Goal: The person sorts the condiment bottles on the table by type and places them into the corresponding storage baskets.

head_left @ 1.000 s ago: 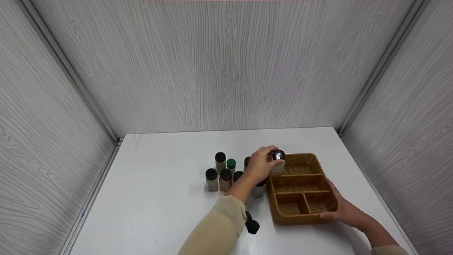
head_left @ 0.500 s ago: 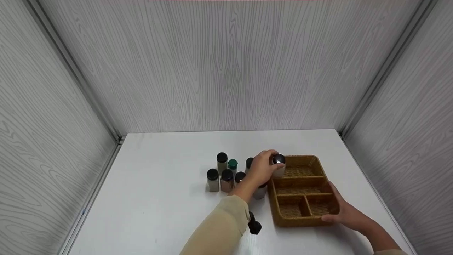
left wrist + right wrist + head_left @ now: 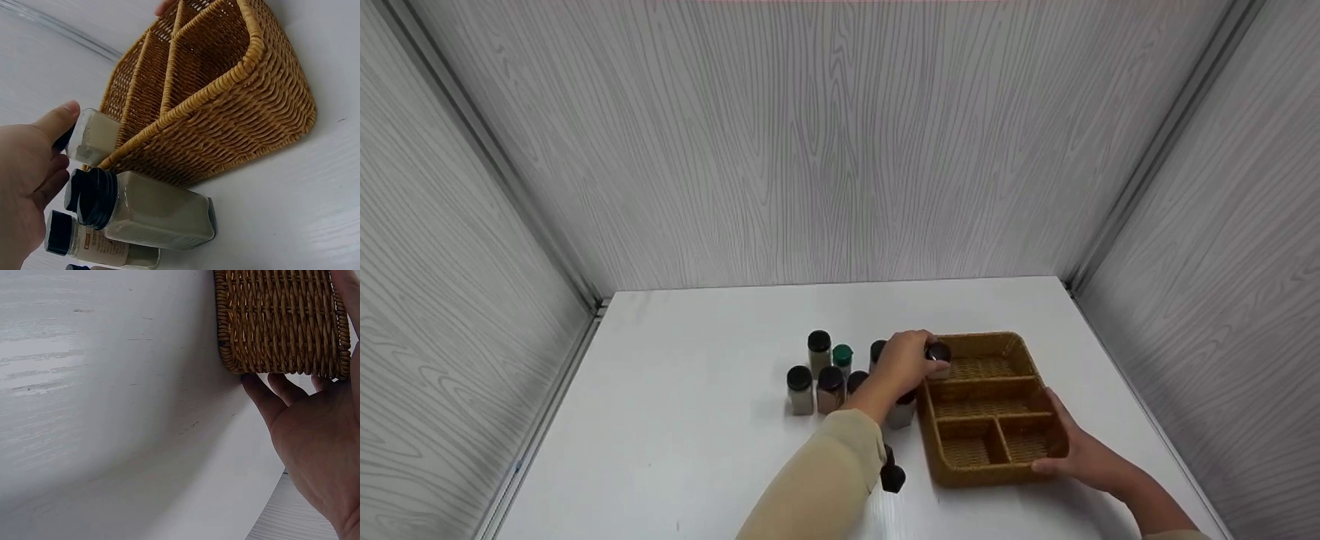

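Label (image 3: 104,246) on jar (image 3: 145,256) near wicker basket (image 3: 982,477): print too small to read. Left hand (image 3: 906,363) pinches bottle (image 3: 97,138) by its black cap at left end of basket's far compartment; right hand (image 3: 1084,454) grips basket's near right corner.

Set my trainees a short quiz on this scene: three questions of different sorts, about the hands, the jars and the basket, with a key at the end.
1. Multiple choice: what does the left hand hold?
A) a spoon
B) a black-capped spice jar
C) a folded cloth

2. True or false: the right hand grips the wicker basket.

3. Short answer: one standing jar differs from the black-capped ones. What colour is its cap?

Key:
1. B
2. True
3. Green
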{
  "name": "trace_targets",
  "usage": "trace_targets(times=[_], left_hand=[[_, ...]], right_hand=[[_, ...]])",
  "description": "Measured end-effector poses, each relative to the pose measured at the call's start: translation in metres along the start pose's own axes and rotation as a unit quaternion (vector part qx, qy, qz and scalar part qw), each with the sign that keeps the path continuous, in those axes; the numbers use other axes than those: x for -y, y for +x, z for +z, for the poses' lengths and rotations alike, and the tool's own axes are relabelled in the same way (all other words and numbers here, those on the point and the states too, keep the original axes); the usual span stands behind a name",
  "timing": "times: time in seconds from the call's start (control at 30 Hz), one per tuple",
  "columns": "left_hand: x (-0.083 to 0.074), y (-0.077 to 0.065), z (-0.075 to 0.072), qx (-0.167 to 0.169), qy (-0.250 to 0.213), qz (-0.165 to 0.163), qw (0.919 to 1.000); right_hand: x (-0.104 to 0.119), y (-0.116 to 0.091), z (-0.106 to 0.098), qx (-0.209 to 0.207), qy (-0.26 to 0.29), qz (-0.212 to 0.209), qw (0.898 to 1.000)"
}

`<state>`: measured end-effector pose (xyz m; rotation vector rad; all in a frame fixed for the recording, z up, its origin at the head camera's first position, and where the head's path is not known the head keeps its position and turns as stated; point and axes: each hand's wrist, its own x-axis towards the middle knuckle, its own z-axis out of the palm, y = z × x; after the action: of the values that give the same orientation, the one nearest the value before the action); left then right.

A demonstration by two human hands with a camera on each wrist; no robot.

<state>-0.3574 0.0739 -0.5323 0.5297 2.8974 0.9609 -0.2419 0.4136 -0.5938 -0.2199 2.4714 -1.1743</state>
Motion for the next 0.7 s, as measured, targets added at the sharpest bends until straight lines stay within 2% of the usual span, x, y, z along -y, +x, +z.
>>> trace_targets(times=[0.47,0.7], left_hand=[[0.004,0.000,0.009,-0.011,0.095,0.035,0.9949],[0.000,0.000,0.013,-0.012,0.127,0.014,0.9918]], right_hand=[[0.001,-0.001,0.003,-0.004,0.001,0.003,1.000],[0.001,-0.002,0.001,-0.013,-0.008,-0.008,1.000]])
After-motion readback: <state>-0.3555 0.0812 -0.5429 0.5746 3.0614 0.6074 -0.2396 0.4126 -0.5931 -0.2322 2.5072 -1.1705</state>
